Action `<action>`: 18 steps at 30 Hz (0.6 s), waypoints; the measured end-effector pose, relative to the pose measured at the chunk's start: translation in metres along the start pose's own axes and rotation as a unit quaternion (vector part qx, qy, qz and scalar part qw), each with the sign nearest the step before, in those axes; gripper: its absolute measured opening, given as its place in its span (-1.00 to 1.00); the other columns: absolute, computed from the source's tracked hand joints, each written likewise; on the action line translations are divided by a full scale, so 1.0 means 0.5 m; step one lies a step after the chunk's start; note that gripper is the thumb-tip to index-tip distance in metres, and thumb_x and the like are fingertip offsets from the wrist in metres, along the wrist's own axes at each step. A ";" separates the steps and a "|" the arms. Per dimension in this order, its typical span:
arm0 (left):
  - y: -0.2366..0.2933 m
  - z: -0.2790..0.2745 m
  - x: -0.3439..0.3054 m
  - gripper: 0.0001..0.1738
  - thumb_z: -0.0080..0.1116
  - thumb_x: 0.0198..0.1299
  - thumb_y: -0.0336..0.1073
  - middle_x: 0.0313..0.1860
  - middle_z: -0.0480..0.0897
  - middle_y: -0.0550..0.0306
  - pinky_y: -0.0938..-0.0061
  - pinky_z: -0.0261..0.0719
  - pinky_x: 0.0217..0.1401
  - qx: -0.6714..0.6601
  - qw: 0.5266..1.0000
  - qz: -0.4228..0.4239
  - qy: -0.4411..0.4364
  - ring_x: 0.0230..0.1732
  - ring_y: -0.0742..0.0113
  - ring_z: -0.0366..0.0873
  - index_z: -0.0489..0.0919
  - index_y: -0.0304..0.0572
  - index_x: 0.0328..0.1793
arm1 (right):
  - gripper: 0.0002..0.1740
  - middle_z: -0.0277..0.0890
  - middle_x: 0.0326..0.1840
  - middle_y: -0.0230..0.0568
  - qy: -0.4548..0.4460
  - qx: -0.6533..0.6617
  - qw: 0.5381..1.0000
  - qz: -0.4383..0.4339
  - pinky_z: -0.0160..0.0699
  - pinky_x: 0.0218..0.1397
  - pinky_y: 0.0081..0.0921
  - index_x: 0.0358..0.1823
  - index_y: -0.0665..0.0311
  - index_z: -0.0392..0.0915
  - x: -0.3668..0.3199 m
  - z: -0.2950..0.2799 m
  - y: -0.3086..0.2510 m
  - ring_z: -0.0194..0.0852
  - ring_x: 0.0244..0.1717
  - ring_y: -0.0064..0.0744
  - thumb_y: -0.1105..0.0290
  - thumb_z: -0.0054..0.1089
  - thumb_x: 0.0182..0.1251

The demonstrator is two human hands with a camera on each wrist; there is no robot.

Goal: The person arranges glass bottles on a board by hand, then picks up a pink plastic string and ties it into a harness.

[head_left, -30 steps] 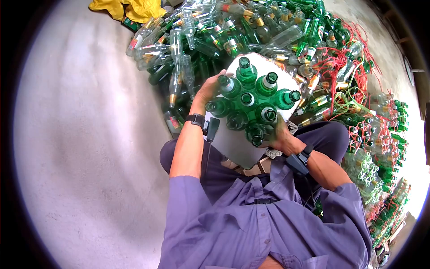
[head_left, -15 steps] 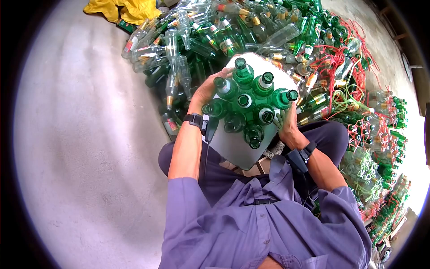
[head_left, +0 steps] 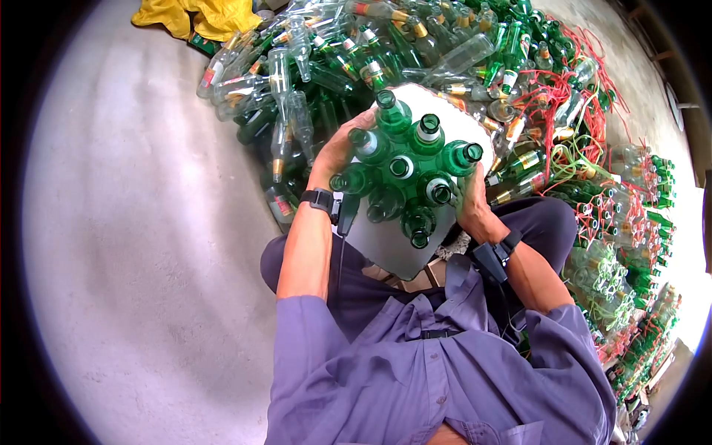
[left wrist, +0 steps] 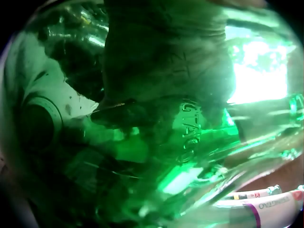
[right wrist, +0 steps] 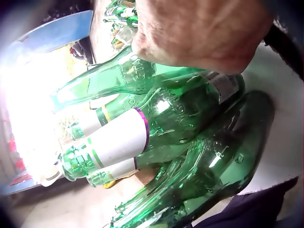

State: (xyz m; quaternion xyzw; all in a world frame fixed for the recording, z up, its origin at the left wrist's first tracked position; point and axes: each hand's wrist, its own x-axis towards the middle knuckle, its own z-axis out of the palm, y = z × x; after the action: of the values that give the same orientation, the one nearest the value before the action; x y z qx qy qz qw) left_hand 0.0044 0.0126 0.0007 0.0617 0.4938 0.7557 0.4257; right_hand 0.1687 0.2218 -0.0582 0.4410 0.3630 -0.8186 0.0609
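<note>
Several green bottles (head_left: 401, 167) stand upright in a tight cluster on a white board (head_left: 386, 241) over the lap. Around the cluster's left side curves the left hand (head_left: 335, 153), its fingers partly behind the glass. The right hand (head_left: 475, 202) cups the opposite side, low against the outer bottles. Green glass (left wrist: 180, 137) fills most of the left wrist view, with embossed letters on it. In the right wrist view the right hand (right wrist: 199, 35) lies against the bottles (right wrist: 175, 114), its fingertips hidden.
A large heap of loose clear and green bottles (head_left: 341, 67) lies beyond the board. Red straps (head_left: 552, 111) tangle at its right, near tied bottle bundles (head_left: 601, 282). A yellow sheet (head_left: 222, 16) lies at top left, above grey floor (head_left: 148, 222).
The right hand has moved from the cluster's near-right corner up along its right side. The bottle necks have shifted slightly left, and the left hand stays around its side.
</note>
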 end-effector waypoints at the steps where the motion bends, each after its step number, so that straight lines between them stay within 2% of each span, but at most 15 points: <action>1: -0.002 0.000 -0.002 -0.27 0.10 0.41 0.12 0.31 0.54 0.14 0.49 0.48 0.29 -0.001 1.000 -0.001 -0.002 0.21 0.41 0.52 0.34 -0.22 0.52 | -0.22 0.32 0.44 -0.34 -0.012 0.006 1.000 0.018 0.32 0.34 -0.26 0.40 0.06 0.34 0.007 -0.002 0.004 0.32 0.35 -0.33 -0.35 -0.36 0.44; 3: -0.001 0.001 0.002 -0.27 0.09 0.41 0.11 0.31 0.55 0.13 0.47 0.49 0.29 0.026 1.000 0.009 0.013 0.21 0.38 0.53 0.33 -0.23 0.52 | -0.27 0.42 0.32 -0.35 0.004 0.000 0.999 0.039 0.39 0.28 -0.26 0.30 0.02 0.41 -0.008 0.006 -0.004 0.38 0.29 -0.35 -0.34 -0.32 0.42; 4: 0.006 0.012 -0.004 -0.27 0.09 0.41 0.09 0.33 0.53 0.11 0.43 0.48 0.32 -0.003 1.000 0.012 -0.016 0.24 0.33 0.52 0.33 -0.24 0.53 | -0.28 0.46 0.28 -0.33 0.015 -0.003 0.999 0.040 0.46 0.22 -0.28 0.27 0.03 0.44 -0.014 0.012 -0.004 0.45 0.22 -0.36 -0.34 -0.33 0.42; 5: 0.008 0.013 -0.002 -0.27 0.11 0.39 0.07 0.35 0.51 0.11 0.40 0.45 0.35 0.022 0.999 0.021 -0.020 0.27 0.30 0.50 0.33 -0.24 0.52 | -0.28 0.51 0.23 -0.32 0.027 -0.006 0.999 0.041 0.53 0.16 -0.29 0.25 0.03 0.47 -0.015 0.013 -0.005 0.52 0.15 -0.37 -0.33 -0.33 0.41; 6: 0.015 0.030 -0.010 -0.26 0.13 0.38 0.07 0.36 0.50 0.11 0.40 0.44 0.36 0.002 1.000 0.012 -0.023 0.28 0.30 0.48 0.32 -0.23 0.53 | -0.29 0.60 0.09 -0.30 -0.018 0.023 0.999 0.025 0.65 0.03 -0.33 0.17 0.06 0.52 0.000 0.004 0.005 0.63 0.00 -0.37 -0.30 -0.37 0.43; 7: 0.023 0.046 -0.021 -0.25 0.15 0.37 0.07 0.38 0.48 0.11 0.40 0.43 0.37 -0.017 1.000 0.004 -0.024 0.29 0.29 0.47 0.32 -0.23 0.54 | -0.28 0.60 0.03 -0.23 -0.023 0.053 0.998 0.005 0.60 0.12 -0.32 0.19 0.15 0.51 -0.006 0.012 0.004 0.58 0.03 -0.33 -0.25 -0.43 0.52; 8: 0.027 0.052 -0.023 -0.24 0.15 0.36 0.07 0.39 0.48 0.14 0.41 0.41 0.37 -0.037 0.999 -0.022 -0.012 0.29 0.31 0.47 0.31 -0.22 0.55 | -0.29 0.60 0.06 -0.23 -0.031 0.063 0.997 -0.014 0.59 0.15 -0.30 0.19 0.17 0.51 -0.006 0.013 0.008 0.58 0.06 -0.30 -0.23 -0.43 0.52; 9: 0.022 0.043 -0.018 -0.27 0.11 0.38 0.06 0.38 0.48 0.15 0.44 0.39 0.37 0.004 1.000 -0.024 0.002 0.29 0.34 0.47 0.31 -0.20 0.55 | -0.29 0.60 0.08 -0.23 -0.039 0.072 0.996 -0.032 0.58 0.18 -0.29 0.19 0.18 0.52 0.002 0.008 0.016 0.57 0.09 -0.27 -0.22 -0.42 0.53; 11: 0.012 0.028 -0.014 -0.33 0.04 0.43 0.04 0.35 0.51 0.16 0.45 0.40 0.35 0.030 0.999 0.001 -0.015 0.26 0.36 0.48 0.36 -0.23 0.51 | -0.32 0.59 0.06 -0.22 -0.051 0.091 0.994 -0.026 0.57 0.20 -0.24 0.16 0.17 0.52 -0.008 0.009 0.003 0.57 0.09 -0.23 -0.21 -0.41 0.53; 13: -0.007 -0.006 -0.005 -0.35 0.01 0.45 0.04 0.34 0.52 0.15 0.45 0.41 0.33 0.017 1.000 -0.012 0.000 0.25 0.35 0.49 0.38 -0.26 0.48 | -0.35 0.58 0.04 -0.20 -0.019 0.126 0.991 0.037 0.57 0.22 -0.20 0.13 0.14 0.53 -0.070 0.046 -0.041 0.56 0.08 -0.21 -0.19 -0.40 0.53; 15: -0.019 -0.034 0.006 -0.36 -0.02 0.46 0.04 0.33 0.53 0.14 0.45 0.41 0.32 0.005 1.000 -0.025 0.015 0.24 0.35 0.49 0.41 -0.29 0.46 | -0.37 0.56 0.06 -0.17 -0.002 0.142 0.989 0.045 0.57 0.21 -0.18 0.14 0.13 0.52 -0.114 0.075 -0.071 0.56 0.06 -0.18 -0.17 -0.40 0.53; 17: -0.028 -0.050 0.014 -0.37 -0.05 0.48 0.05 0.32 0.53 0.11 0.43 0.42 0.30 0.008 0.999 -0.042 0.021 0.24 0.33 0.50 0.43 -0.33 0.42 | -0.37 0.54 0.12 -0.15 0.027 0.172 0.984 0.050 0.59 0.17 -0.13 0.15 0.15 0.50 -0.174 0.101 -0.113 0.55 0.04 -0.14 -0.16 -0.40 0.54; 18: -0.025 -0.045 0.013 -0.32 -0.05 0.47 0.12 0.33 0.53 0.05 0.41 0.42 0.32 0.021 0.999 -0.041 0.022 0.25 0.29 0.50 0.42 -0.33 0.43 | -0.35 0.51 0.18 -0.13 -0.009 0.142 0.989 0.034 0.54 0.19 -0.09 0.27 0.17 0.41 -0.189 0.098 -0.130 0.49 0.14 -0.15 -0.17 -0.37 0.53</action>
State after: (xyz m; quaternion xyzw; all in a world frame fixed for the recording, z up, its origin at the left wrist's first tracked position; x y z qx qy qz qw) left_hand -0.0039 0.0033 -0.0225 0.0333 0.5207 0.7286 0.4437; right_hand 0.1652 0.2168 0.0663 0.4496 0.2279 -0.8632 0.0286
